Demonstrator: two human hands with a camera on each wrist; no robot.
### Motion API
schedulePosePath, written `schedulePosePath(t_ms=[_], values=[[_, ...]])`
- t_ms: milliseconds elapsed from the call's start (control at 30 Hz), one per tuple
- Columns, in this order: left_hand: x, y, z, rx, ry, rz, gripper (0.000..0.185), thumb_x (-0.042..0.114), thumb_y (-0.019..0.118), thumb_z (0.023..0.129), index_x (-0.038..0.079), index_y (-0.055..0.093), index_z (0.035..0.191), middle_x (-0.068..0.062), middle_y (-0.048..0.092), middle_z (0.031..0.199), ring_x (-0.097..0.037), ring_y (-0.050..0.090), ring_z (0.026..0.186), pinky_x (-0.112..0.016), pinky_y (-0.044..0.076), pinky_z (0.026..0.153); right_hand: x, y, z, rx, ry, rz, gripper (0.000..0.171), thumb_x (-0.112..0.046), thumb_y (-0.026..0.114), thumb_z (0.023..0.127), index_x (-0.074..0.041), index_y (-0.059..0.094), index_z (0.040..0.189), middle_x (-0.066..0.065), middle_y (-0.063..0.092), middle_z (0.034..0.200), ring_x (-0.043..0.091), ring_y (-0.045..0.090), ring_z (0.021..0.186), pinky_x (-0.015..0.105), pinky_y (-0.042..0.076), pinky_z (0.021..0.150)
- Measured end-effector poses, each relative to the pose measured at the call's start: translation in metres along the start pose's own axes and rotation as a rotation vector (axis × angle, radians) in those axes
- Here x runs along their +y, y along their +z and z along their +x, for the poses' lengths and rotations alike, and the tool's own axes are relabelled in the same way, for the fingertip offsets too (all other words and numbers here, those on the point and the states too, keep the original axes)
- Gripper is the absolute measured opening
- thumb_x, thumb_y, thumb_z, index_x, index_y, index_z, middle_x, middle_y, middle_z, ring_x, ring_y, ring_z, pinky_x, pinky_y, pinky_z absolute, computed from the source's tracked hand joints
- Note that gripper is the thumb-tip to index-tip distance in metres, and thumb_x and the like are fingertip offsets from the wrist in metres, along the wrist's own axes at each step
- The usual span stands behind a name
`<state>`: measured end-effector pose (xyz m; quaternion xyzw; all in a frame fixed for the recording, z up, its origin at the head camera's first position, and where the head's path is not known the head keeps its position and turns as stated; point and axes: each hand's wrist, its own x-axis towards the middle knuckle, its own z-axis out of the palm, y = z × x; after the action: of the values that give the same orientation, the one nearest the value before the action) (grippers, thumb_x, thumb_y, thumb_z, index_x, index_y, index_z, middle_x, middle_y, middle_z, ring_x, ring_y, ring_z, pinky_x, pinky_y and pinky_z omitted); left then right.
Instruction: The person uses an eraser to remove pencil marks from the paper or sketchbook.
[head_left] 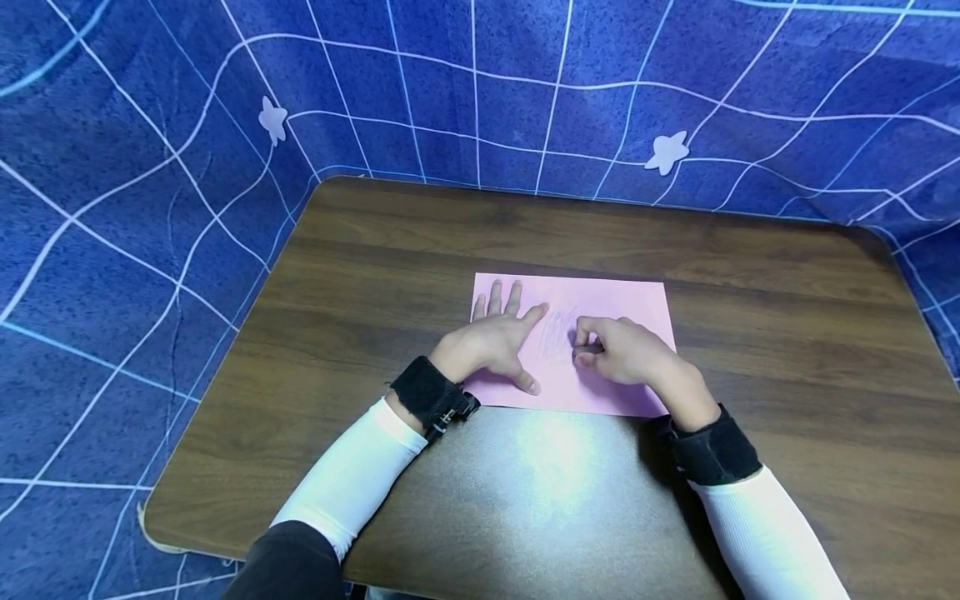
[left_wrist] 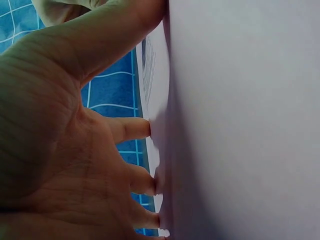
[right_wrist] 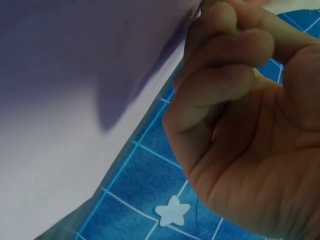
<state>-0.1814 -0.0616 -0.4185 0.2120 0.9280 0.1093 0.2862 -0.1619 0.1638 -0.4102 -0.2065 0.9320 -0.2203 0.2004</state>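
Two hands | left hand flat on pink paper | right hand pinching something (perhaps a crayon)

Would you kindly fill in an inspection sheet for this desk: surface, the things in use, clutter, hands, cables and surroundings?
Surface: dark wood-grain table, with a bright glare patch near its front edge.
Things in use: one pink sheet of paper lying flat, faint scribbled lines near its middle; a small drawing tool in the right hand, too hidden to identify.
Clutter: nothing seen.
Hands: left hand pressed flat on the paper, fingers spread; right hand curled, pinching the tool tip-down on the sheet.
Cables: nothing seen; a black wrist strap on each arm.
Surroundings: blue cloth with white grid lines and pale stars behind and beside the table.
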Motion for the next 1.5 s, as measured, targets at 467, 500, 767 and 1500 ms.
schedulePosePath(t_ms=[467,500,767,1500], values=[[0.000,0.000,0.000,-0.001,0.004,0.001,0.132,0.060,0.089,0.067,0.032,0.006,0.166,-0.018,-0.025,0.168,-0.044,-0.028,0.152,-0.061,-0.013,0.125,0.002,-0.011,-0.007,0.007,0.046,-0.097,0.011,-0.011,0.072,0.089,-0.013,0.064,0.096,0.001,0.061,0.074,0.019,0.052,0.071,0.033,0.041,0.064],[-0.001,0.000,0.000,-0.002,0.004,0.001,0.132,0.060,0.089,0.067,0.032,0.006,0.166,-0.018,-0.026,0.168,-0.044,-0.028,0.152,-0.061,-0.013,0.125,-0.001,-0.011,-0.008,0.012,0.038,-0.118,0.011,-0.011,0.071,0.090,-0.012,0.064,0.098,0.001,0.062,0.075,0.020,0.053,0.071,0.034,0.043,0.065],[-0.002,0.000,0.001,0.001,0.005,0.004,0.133,0.061,0.089,0.067,0.032,0.005,0.166,-0.019,-0.026,0.168,-0.045,-0.027,0.152,-0.061,-0.013,0.125,-0.011,-0.001,-0.005,0.025,0.004,-0.105,0.016,-0.017,0.071,0.095,-0.016,0.060,0.107,0.000,0.062,0.073,0.020,0.055,0.073,0.039,0.046,0.067],[0.001,0.001,-0.001,0.001,-0.003,0.012,0.131,0.060,0.088,0.068,0.033,0.004,0.166,-0.019,-0.025,0.168,-0.044,-0.027,0.152,-0.060,-0.011,0.126,0.001,-0.010,-0.009,0.000,0.021,-0.159,0.016,-0.013,0.073,0.089,-0.018,0.061,0.098,-0.001,0.055,0.068,0.020,0.051,0.071,0.032,0.037,0.060]])
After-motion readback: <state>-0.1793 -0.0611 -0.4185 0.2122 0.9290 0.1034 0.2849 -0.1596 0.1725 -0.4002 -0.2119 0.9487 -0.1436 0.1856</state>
